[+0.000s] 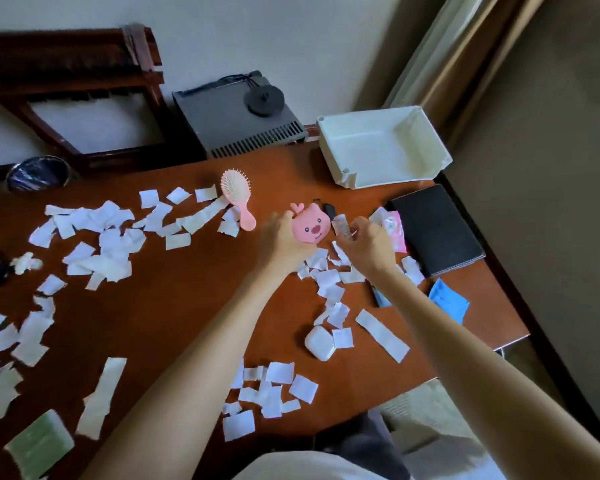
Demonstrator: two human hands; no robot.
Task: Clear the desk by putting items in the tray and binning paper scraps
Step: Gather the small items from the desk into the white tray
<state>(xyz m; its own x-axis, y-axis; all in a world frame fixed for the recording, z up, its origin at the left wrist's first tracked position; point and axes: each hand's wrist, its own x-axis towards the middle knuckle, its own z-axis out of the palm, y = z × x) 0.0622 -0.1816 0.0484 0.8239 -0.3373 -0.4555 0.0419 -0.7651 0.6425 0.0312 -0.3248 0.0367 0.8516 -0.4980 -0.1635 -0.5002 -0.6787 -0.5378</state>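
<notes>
Scraps (111, 244) litter our bench (174, 306); a brush (236, 188) and a notebook (437, 230) flank us. Our left hand (279, 240) grips a pink toy (309, 230), and our right hand (369, 245) pinches a small item (342, 226).

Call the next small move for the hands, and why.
Probably carry both hands up and right to the white tray and let go. The left hand grips the pink toy, the right hand pinches a small pale item, and the tray looks empty.
</notes>
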